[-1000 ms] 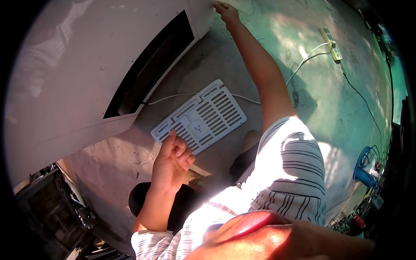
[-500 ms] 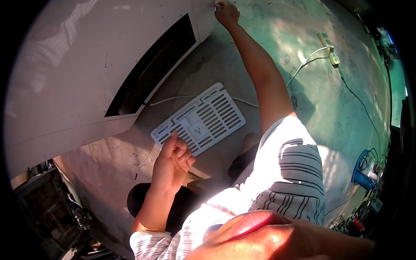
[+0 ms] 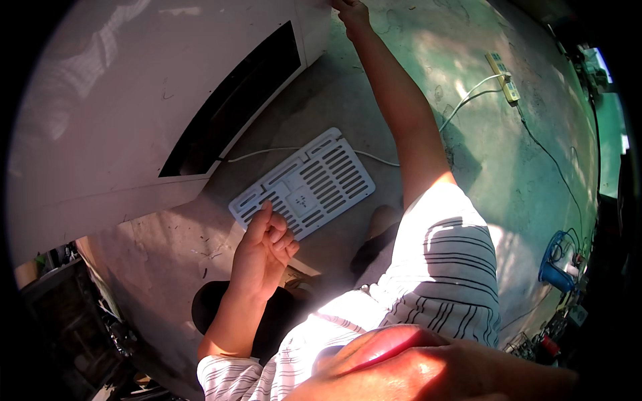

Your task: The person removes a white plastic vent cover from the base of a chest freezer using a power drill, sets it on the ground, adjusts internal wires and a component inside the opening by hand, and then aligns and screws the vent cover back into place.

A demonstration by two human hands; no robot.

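While the right hand (image 3: 352,15) stretches up to the far edge of the white cabinet (image 3: 120,120), the left hand (image 3: 264,250) hangs lower down, its fingers loosely curled. I can't tell whether the right one grips the cabinet or only touches it, nor whether the left holds anything small. A long dark slot (image 3: 231,107) runs along the cabinet's face. Low down just beside it lies a white slatted panel (image 3: 338,177), its lower left corner partly hidden by the left hand. A pale cord (image 3: 257,156) runs from near the slot's lower end and passes behind the panel. Farther right, a yellowish power strip (image 3: 503,78) sits on the floor (image 3: 528,160), well apart from a blue object (image 3: 555,275).
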